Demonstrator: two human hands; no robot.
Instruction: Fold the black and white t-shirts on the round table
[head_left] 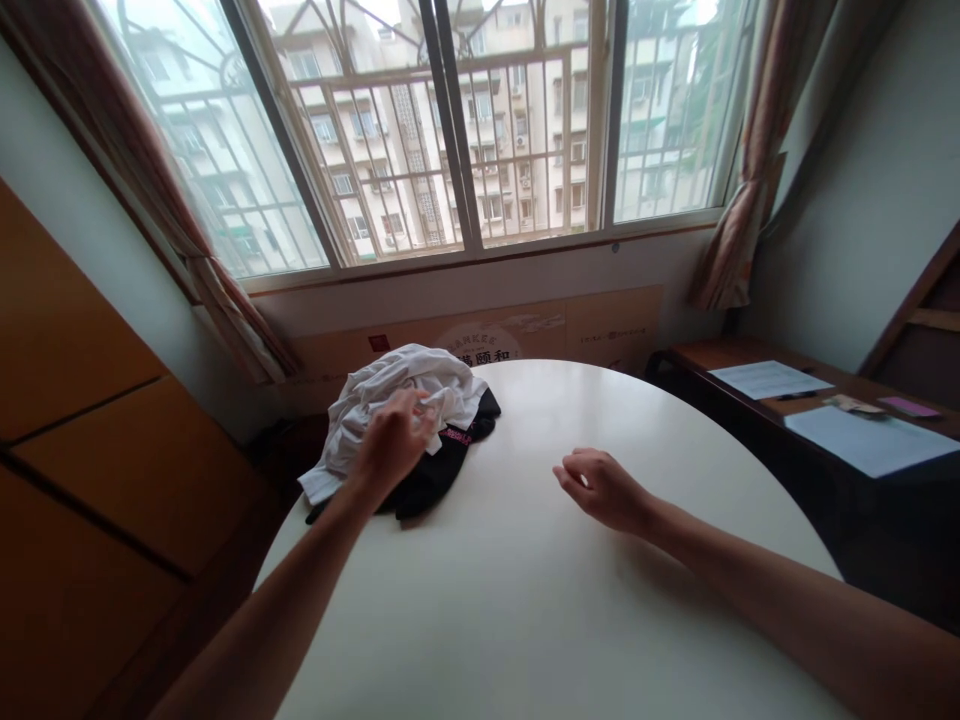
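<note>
A crumpled white cloth (382,385) lies over a black cloth (435,480) with pink lettering, at the left back of the round white table (555,600). My left hand (399,432) is at the white cloth, its fingers bent over it; whether they pinch the fabric is too unclear to tell. Over the table, to the right of the cloths, my right hand (596,485) is loosely curled, with its fingertips close together and nothing seen in it.
A dark wooden side table (720,360) at the right bears papers (870,438), a pen and a pink slip. Behind the white table are a printed cardboard panel (615,325) and a barred window with curtains. An orange-brown cabinet (97,450) stands at the left.
</note>
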